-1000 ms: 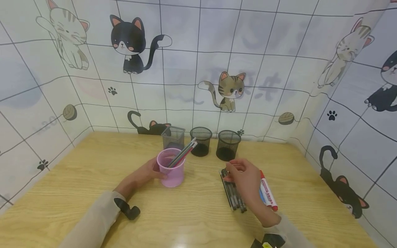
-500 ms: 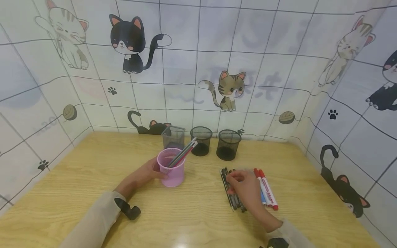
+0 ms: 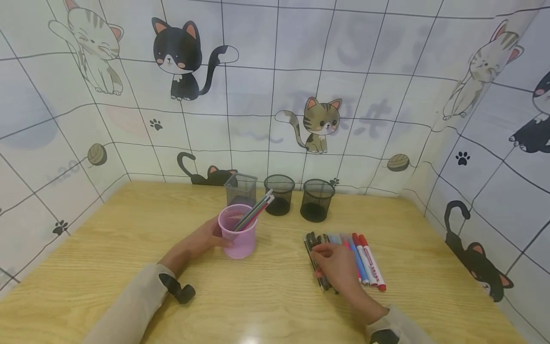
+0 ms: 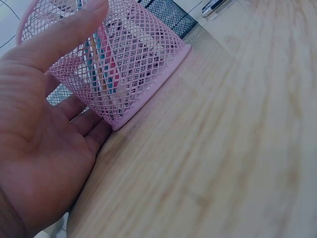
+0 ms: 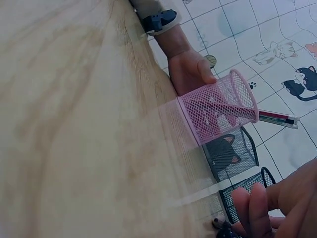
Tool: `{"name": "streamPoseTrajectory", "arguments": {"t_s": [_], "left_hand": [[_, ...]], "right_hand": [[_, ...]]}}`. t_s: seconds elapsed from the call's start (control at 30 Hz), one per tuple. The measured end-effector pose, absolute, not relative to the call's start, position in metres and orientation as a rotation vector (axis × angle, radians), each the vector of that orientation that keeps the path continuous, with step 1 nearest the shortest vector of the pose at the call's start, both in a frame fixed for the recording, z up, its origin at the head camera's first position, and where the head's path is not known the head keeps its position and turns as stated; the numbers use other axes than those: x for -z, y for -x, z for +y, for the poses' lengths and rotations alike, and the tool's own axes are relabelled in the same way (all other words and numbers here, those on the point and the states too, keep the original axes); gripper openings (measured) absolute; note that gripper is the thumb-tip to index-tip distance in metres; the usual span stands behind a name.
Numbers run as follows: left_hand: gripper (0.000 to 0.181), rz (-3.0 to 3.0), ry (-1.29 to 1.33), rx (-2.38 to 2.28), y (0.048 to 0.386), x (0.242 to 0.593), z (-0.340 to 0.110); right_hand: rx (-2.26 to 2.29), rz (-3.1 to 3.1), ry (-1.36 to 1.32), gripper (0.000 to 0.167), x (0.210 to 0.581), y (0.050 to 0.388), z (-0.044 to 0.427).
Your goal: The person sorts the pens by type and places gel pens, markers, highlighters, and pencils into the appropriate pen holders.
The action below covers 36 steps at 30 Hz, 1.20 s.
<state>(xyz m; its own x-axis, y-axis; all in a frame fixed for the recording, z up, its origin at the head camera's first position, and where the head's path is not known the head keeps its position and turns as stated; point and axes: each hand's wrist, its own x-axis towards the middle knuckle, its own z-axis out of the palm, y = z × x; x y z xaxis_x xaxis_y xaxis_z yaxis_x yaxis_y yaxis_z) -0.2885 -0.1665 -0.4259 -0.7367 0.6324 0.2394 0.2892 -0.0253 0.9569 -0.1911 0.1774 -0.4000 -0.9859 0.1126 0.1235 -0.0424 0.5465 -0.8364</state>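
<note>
In the head view my left hand [image 3: 216,234] holds a pink mesh pen cup [image 3: 238,243] by its left side, thumb in front. The cup stands upright on the table, and several pencils [image 3: 253,212] lean to the right inside it. My left wrist view shows the thumb and fingers around the mesh [image 4: 133,64]. My right hand [image 3: 337,267] is over a row of black pens [image 3: 312,258], its fingertips down at them. The hand covers part of the row, so a grip on any pen cannot be made out. Beside it lie colored markers [image 3: 368,265], two with red caps.
Behind the pink cup stand a square grey mesh holder [image 3: 240,188] and two round black mesh cups [image 3: 278,196]. A wall sheet with cat drawings [image 3: 322,124] rises at the back and both sides of the wooden table [image 3: 163,224].
My right hand has come lower and slightly toward me over the black pens, uncovering more of the markers. My left hand and the pink cup have stayed in place.
</note>
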Motion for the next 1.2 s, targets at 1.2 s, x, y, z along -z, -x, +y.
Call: {"name": "streamPoseTrajectory", "arguments": {"t_s": [1.2], "left_hand": [[0.077, 1.974, -1.019, -1.828, 0.290, 0.426, -0.166]], "right_hand": [[-1.037, -2.719, -0.211, 0.006, 0.407, 0.185, 0.158]]}}
